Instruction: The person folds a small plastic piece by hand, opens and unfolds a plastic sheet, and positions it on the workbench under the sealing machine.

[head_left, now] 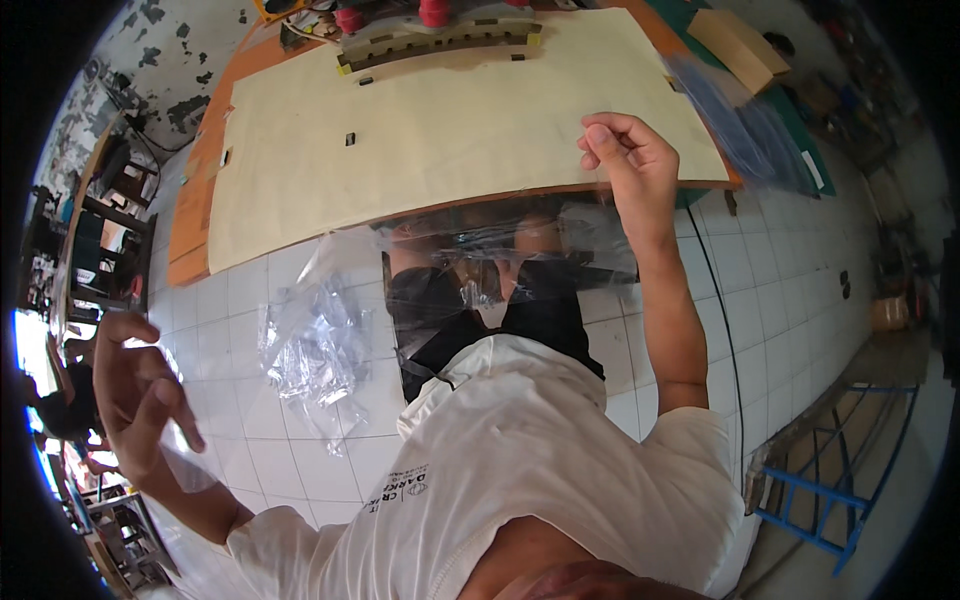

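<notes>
My right hand (630, 150) hovers over the near right part of the cream-covered table (450, 140). Its thumb and fingertips come together in a pinch, and anything between them is too small to make out. Out to the far left, away from the table, my left hand (140, 395) is raised with bent fingers apart from each other. A translucent piece of plastic (188, 468) shows by that wrist; whether the hand touches it I cannot tell. Clear plastic film (480, 255) lies across my lap below the table edge.
Crumpled clear plastic bags (315, 345) lie on the tiled floor to my left. Small dark pieces (350, 139) dot the table, and a long curved fixture (440, 45) with red knobs stands at its back. An open cardboard box (735, 55) and blue-tinted plastic sheets (745, 130) sit at right.
</notes>
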Tool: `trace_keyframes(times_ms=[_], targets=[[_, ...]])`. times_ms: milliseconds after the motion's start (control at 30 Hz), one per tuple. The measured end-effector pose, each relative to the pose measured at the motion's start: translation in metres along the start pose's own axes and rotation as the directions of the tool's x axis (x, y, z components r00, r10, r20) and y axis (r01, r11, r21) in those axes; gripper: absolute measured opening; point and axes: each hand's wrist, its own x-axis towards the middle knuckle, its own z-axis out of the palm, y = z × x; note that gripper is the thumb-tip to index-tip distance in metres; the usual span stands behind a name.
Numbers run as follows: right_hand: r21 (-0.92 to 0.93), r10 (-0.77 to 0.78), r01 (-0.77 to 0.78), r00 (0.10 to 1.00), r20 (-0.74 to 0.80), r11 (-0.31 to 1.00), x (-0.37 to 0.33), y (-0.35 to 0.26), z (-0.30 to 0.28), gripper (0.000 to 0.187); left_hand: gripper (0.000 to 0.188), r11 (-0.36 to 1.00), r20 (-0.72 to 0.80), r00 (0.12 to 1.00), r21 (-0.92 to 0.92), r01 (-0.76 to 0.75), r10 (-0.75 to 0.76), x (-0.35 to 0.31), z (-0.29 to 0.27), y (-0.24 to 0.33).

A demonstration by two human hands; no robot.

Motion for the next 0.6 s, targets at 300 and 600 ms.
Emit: trace_keyframes(times_ms=[300, 600], targets=[[-0.064, -0.262, 0.262, 0.965, 0.012, 0.963, 0.021, -0.005, 0.0, 0.018, 0.019, 0.9, 0.353, 0.928, -0.433, 0.046, 0.123, 0.075, 0.109, -0.003], [0.02, -0.099, 0.097, 0.939, 0.329, 0.995, 0.026, -0.061, -0.029, 0.045, 0.061, 0.953, 0.482, 0.838, -0.273, -0.132, 0.255, 0.158, 0.192, -0.011]])
